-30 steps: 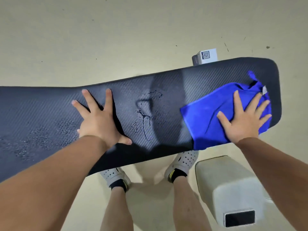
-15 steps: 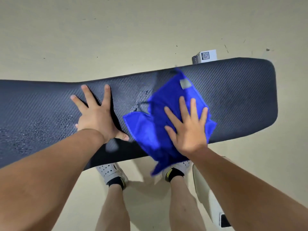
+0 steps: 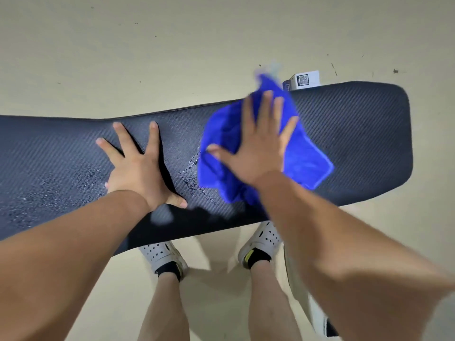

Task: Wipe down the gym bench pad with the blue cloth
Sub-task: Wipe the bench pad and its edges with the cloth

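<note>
A long black bench pad with a woven texture runs across the view from left to right. My right hand lies flat, fingers spread, pressing the blue cloth onto the middle of the pad; both are blurred by motion. One corner of the cloth sticks out past the pad's far edge. My left hand rests flat on the pad left of the cloth, fingers apart, holding nothing. Wet droplets speckle the pad to the left and a wet streak shows between the hands.
The floor around the bench is pale beige. A small white box with a QR label sits beyond the pad's far edge. My feet in white shoes stand below the near edge. A white block sits at the lower right.
My right hand swept the cloth from the pad's right end to the middle, then pushed it toward the far edge. The left hand stayed planted.
</note>
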